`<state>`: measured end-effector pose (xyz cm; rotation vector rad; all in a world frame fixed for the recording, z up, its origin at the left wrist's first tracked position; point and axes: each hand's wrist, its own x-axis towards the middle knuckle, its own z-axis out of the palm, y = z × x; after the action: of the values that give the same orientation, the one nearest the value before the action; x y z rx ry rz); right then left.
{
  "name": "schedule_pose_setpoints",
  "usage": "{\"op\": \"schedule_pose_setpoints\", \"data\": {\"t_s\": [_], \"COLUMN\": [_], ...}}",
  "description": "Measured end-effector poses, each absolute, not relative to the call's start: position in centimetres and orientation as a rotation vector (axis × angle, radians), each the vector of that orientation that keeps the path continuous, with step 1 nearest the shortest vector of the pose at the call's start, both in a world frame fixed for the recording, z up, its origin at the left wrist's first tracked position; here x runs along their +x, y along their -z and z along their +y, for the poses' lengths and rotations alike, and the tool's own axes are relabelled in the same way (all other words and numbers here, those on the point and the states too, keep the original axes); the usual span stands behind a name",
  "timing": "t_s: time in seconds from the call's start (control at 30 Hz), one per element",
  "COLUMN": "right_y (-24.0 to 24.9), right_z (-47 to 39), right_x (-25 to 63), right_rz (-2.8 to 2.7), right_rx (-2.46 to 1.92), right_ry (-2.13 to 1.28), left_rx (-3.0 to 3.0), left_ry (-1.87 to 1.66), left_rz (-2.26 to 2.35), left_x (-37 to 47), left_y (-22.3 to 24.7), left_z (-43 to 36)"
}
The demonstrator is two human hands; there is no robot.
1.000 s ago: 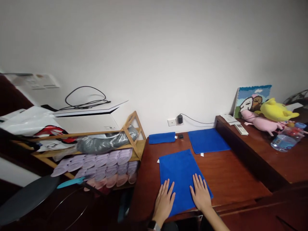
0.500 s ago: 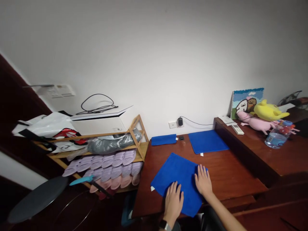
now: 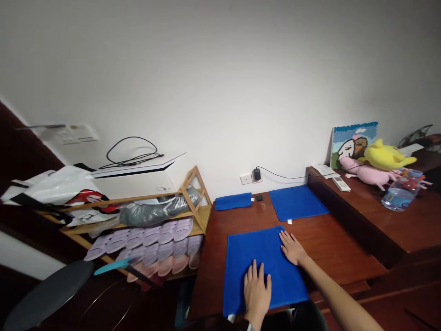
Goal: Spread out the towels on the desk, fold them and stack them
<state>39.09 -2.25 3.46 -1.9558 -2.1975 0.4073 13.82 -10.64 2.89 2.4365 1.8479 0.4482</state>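
Note:
A blue cloth (image 3: 253, 248) lies spread flat near the front edge of the brown wooden desk (image 3: 212, 266), its sides roughly square to the desk. My left hand (image 3: 257, 292) rests on its lower middle, fingers stretched out. At the cloth's upper right edge, my right hand (image 3: 292, 247) lies flat with fingers apart. Neither hand grips anything. Further back on the desk is a second blue cloth (image 3: 298, 202), laid flat with a white tag at its front edge. A folded blue cloth (image 3: 233, 201) sits at the back left.
Left of the desk stands a wooden rack (image 3: 203, 216) with slippers (image 3: 151, 234), bags and a white box (image 3: 138, 181). On the raised right-hand surface are a water bottle (image 3: 401, 193), plush toys (image 3: 386, 155), a remote (image 3: 341, 184) and a picture (image 3: 354, 142). A black plug (image 3: 257, 174) is in the wall.
The front cloth has turned from a diamond-like slant to nearly square with the desk. Both hands moved with it, the right one away from me, the left slightly right.

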Motion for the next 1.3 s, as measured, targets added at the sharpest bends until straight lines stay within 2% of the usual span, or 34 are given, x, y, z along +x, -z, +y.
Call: {"op": "schedule_pose_setpoints", "data": {"t_s": [0.1,0.3,0.5,0.77,0.9,1.13,1.3], "right_y": [-3.3,-0.9,-2.2,-1.9,-1.6,-0.2,-0.3], "right_z": [-1.4,-1.8,-0.2,0.8,0.9,1.1,1.1], "right_x": [38.7,36.7,37.4,37.7,37.7,38.2,38.1], "right_rz": [-2.045,-1.955,-1.967,-1.942,-1.932,-2.04,-1.987], "right_rx": [-2.046,-2.17,-2.159,-2.176,-2.181,-2.143,-2.19], "right_ry": [-0.345,-0.321,-0.219,-0.333,-0.312,-0.258,-0.296], "left_rx": [2.564,2.579,2.592,2.608,2.623,2.662,2.602], "left_ry": [-0.525,-0.319,-0.324,-0.339,-0.439,-0.426,-0.372], "left_rz": [1.665,1.569,1.542,1.578,1.609,1.264,1.341], "left_x": [13.7,13.6,13.7,13.5,16.4,25.1,22.5], "left_y": [-4.4,-4.1,-3.0,-2.8,-3.5,-3.3,-1.6], "left_z": [-7.9,-2.6,-2.2,-2.3,-1.0,3.7,4.6]}}
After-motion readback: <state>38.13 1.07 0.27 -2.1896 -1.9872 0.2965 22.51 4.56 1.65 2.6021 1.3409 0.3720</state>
